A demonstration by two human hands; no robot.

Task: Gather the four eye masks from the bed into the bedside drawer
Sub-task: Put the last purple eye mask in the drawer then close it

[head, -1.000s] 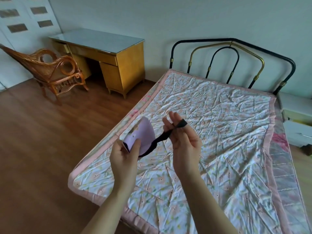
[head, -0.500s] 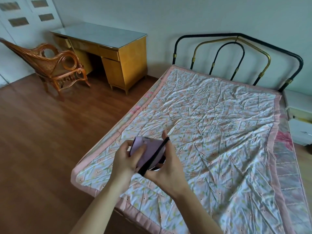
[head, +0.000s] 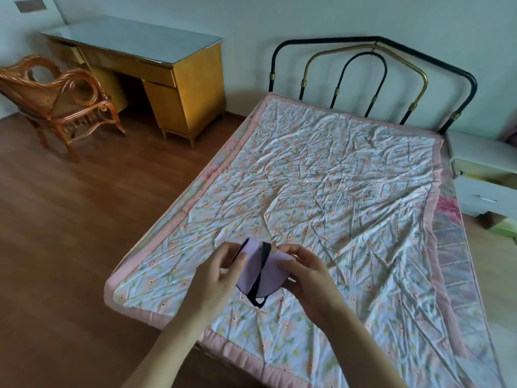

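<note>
Both hands were closed on one lilac eye mask (head: 258,271) held above the foot corner of the bed (head: 335,191): left hand (head: 215,278) pinching its left edge, right hand (head: 307,278) gripping the right side, black strap (head: 258,281) running down across the face and looping below. The floral sheet showed nothing else lying on it, pink border running just beside the mattress edge. The bedside drawer (head: 486,177) was at the far right past the headboard (head: 372,77), partly pulled out; bare wood floor (head: 70,219) lay to the left, with desk (head: 156,71) and rattan chair (head: 58,99) well apart from the bed.
</note>
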